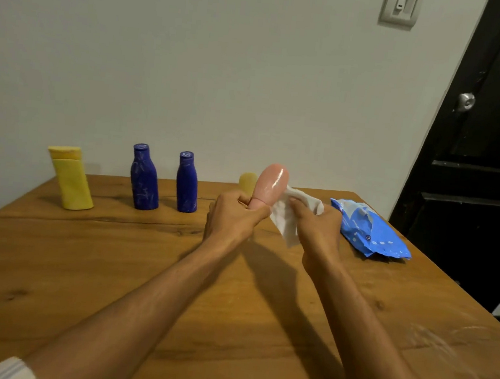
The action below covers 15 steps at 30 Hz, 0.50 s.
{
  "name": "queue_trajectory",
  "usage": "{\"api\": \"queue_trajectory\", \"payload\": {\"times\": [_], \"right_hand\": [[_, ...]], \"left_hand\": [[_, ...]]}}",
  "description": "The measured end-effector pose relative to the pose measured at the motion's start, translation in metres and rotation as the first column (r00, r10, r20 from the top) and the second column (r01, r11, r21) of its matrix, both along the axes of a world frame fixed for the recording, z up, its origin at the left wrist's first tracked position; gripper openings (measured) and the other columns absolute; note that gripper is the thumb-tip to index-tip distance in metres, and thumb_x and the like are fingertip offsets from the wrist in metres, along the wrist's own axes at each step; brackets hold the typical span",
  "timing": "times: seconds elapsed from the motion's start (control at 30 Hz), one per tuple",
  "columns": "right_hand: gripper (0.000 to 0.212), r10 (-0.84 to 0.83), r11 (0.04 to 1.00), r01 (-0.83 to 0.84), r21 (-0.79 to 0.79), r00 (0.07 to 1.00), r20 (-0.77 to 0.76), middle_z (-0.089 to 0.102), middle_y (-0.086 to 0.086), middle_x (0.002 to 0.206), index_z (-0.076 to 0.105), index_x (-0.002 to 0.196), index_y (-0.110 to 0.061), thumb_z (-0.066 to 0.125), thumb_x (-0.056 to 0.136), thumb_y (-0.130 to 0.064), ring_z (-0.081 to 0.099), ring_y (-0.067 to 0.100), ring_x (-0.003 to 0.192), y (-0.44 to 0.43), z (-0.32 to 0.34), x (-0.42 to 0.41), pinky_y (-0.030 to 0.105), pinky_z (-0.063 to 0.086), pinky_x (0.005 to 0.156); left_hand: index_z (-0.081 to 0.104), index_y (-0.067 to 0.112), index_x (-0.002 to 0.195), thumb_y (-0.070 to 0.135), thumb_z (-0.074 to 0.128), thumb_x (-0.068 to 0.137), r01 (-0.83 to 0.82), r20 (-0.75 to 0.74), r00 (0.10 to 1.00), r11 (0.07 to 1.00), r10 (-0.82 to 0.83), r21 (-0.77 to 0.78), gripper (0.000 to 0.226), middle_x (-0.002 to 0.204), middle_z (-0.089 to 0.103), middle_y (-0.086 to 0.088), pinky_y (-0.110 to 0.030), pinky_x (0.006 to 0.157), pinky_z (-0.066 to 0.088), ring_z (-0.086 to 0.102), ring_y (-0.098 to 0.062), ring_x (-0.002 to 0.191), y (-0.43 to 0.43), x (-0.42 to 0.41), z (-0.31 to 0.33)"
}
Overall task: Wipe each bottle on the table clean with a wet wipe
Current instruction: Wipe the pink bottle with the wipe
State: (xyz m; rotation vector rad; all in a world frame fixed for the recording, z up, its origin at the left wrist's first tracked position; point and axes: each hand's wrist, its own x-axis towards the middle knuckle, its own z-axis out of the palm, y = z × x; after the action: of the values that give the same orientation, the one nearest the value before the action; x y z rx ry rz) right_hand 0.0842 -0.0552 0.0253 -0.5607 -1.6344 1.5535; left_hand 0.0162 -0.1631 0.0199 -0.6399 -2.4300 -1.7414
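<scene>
**Pink bottle held above the table, wipe against its side**

The left hand's fingers (257,214) curl round the narrow neck of the pink bottle (270,183), thumb and fingers closed tight on it. The bottle points neck down and rounded base up, tilted slightly, its surface shiny and wet. The right hand's fingers (300,207) pinch a white wet wipe (285,222) and hold it to the bottle's right side; the loose end of the wipe hangs between the two hands. The left hand (233,217) and the right hand (320,229) are raised above the wooden table (111,267), towards its far edge, both forearms reaching out over the tabletop.

Along the far edge stands a row of bottles: a yellow bottle (72,184) nearest the far left corner, then a wider blue bottle (144,183) and a slimmer blue bottle (186,187) just beside each other, both streaked with pale marks. A small yellow bottle (247,180) stands behind the left hand, mostly hidden. A blue wipes packet (367,231) lies near the far right corner, its flap open. Behind the table is a pale wall with a light switch (400,7), and to the right a black door (487,152).
</scene>
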Motion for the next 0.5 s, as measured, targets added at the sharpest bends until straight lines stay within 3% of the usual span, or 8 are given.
{"api": "queue_trajectory", "payload": {"times": [0.1, 0.23, 0.33, 0.5], "right_hand": [[0.013, 0.071, 0.997, -0.073, -0.037, 0.996, -0.056, 0.071, -0.007, 0.09, 0.071, 0.1, -0.016, 0.064, 0.089, -0.015, 0.066, 0.002, 0.08, -0.023, -0.001, 0.01, 0.009, 0.046, 0.058], [0.018, 0.149, 0.986, -0.153, -0.068, 0.987, -0.061, 0.072, -0.008, 0.091, 0.071, 0.104, -0.017, 0.066, 0.088, -0.019, 0.068, 0.002, 0.081, -0.047, -0.003, 0.019, 0.011, 0.046, 0.057], [0.023, 0.188, 0.98, -0.19, -0.064, 0.981, -0.046, 0.071, -0.004, 0.096, 0.067, 0.111, -0.018, 0.064, 0.089, -0.023, 0.067, 0.002, 0.079, -0.061, -0.007, 0.025, 0.01, 0.045, 0.053], [0.023, 0.228, 0.972, -0.23, -0.041, 0.973, -0.043, 0.072, -0.005, 0.096, 0.068, 0.111, -0.018, 0.065, 0.089, -0.024, 0.068, -0.001, 0.078, -0.077, -0.009, 0.033, 0.009, 0.047, 0.055]], "left_hand": [[0.06, 0.016, 0.09, 0.034, 0.079, 0.077, 0.022, 0.036, 0.999, 0.999, -0.024, 0.045, 0.029, 0.08, 0.07, -0.003, -0.045, 0.07, 0.06, 0.07, -0.022, 0.069, -0.028, 0.014, 0.0], [0.054, 0.012, 0.101, 0.029, 0.08, 0.077, 0.099, 0.127, 0.985, 0.982, -0.12, 0.161, 0.039, 0.088, 0.072, -0.009, -0.044, 0.067, 0.061, 0.072, -0.024, 0.066, -0.06, 0.029, -0.001], [0.055, 0.012, 0.115, 0.026, 0.079, 0.078, 0.116, 0.205, 0.964, 0.963, -0.168, 0.242, 0.047, 0.095, 0.072, -0.008, -0.035, 0.067, 0.061, 0.073, -0.021, 0.07, -0.078, 0.039, -0.005], [0.061, 0.012, 0.116, 0.024, 0.074, 0.084, 0.113, 0.276, 0.938, 0.936, -0.212, 0.334, 0.037, 0.089, 0.075, -0.004, -0.029, 0.072, 0.061, 0.073, -0.02, 0.077, -0.098, 0.055, -0.007]]}}
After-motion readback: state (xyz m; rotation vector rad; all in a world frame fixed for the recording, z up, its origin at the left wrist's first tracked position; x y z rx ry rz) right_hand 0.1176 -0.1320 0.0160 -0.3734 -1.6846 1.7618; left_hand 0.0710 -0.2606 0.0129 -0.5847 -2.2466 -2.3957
